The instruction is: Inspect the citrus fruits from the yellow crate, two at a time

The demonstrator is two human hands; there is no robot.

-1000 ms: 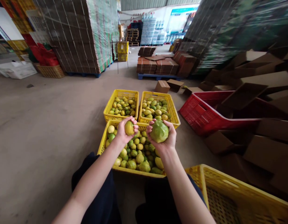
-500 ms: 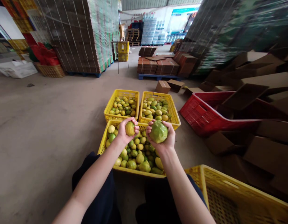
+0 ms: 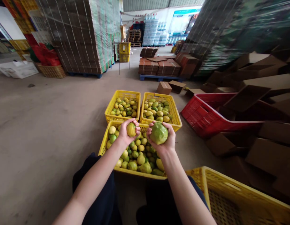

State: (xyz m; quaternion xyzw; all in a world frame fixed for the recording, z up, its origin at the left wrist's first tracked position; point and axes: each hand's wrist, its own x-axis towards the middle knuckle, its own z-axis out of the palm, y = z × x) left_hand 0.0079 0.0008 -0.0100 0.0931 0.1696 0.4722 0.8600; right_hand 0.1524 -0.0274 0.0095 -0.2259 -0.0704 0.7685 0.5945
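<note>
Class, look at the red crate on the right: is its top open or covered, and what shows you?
Open: the red crate has no lid, and a cardboard flap juts up over its rim.

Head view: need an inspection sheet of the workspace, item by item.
Surface: brownish-grey floor, a small dark scrap on it.
Job's things: front crate, back-left crate and back-right crate, yellow, holding yellow-green fruit.
Clutter: cardboard boxes heaped around the red crate, some lying in it.
Hands: left hand holds a small yellowish fruit; right hand a larger green fruit.
Cables: nothing seen.
Surroundings: tall wrapped stacks either side; cardboard bundles on a blue pallet ahead.
</note>
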